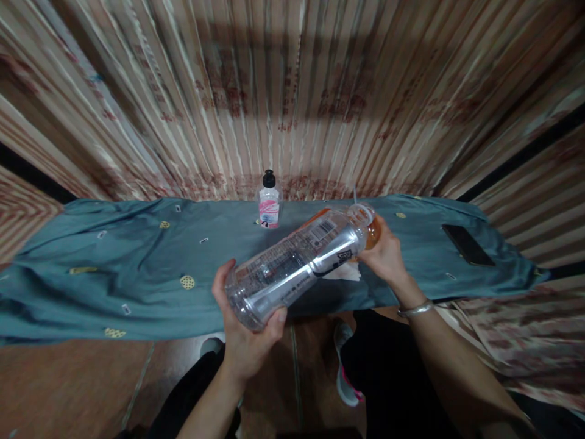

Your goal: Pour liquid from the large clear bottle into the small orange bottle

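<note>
1. Nearest the camera, dark trouser legs and a shoe point(343, 372) with pink trim are being seen above a reddish-brown tiled floor point(68, 390).
2. A clear plastic bottle point(297, 262) is being held nearly on its side between both hands, just above the near edge of the surface point(137, 268); its base is pointing toward the camera and its neck is tilting up and away to the right.
3. The base of the bottle is being gripped by the left hand point(247, 329), with fingers curling around one side and the thumb pressing the other.
4. The neck end is being clasped by the right hand point(386, 253), closed around an orange cap-like piece point(371, 231); whether that piece is seated on the neck cannot be told. A metal bangle point(415, 309) is being worn on that wrist.
5. The bottle is being shown as transparent, ribbed and cylindrical, with a printed label and barcode.
6. The surface is being covered by a wrinkled teal cloth with small patterned motifs; a small bottle with a black cap and pink label point(269, 201) is standing upright beyond the hands, and a dark flat phone point(467, 244) is lying well apart to the right.
7. A white crumpled piece point(345, 272) is lying on the cloth under the bottle.
</note>
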Action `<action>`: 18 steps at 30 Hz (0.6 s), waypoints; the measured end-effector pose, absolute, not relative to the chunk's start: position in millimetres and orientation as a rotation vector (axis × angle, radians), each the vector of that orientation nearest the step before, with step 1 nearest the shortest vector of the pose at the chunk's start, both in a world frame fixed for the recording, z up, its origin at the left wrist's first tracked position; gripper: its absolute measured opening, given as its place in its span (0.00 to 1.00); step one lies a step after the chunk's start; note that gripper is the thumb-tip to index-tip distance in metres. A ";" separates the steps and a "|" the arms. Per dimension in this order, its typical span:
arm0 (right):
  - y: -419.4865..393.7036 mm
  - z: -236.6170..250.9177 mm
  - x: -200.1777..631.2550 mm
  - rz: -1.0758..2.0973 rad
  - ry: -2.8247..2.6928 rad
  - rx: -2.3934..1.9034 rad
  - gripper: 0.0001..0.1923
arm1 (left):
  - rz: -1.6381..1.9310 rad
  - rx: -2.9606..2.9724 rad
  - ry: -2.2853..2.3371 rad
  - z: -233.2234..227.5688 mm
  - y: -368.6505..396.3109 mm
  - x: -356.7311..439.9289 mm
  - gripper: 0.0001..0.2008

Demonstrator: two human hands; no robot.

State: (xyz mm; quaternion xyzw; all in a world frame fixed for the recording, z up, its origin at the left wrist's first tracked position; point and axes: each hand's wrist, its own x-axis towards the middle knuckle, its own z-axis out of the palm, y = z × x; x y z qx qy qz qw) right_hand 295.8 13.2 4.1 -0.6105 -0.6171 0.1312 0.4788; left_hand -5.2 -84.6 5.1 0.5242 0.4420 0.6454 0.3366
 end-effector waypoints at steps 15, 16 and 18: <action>12.1 7.6 294.1 0.332 -1.488 -1.505 0.49 | 1.663 1.364 1.136 7.9 -84.9 -5.7 0.46; 12.2 7.5 294.3 0.327 -1.487 -1.511 0.49 | 1.666 1.366 1.132 7.9 -84.9 -5.5 0.46; 12.4 6.8 294.7 0.327 -1.488 -1.512 0.49 | 1.673 1.374 1.125 7.7 -84.9 -4.9 0.46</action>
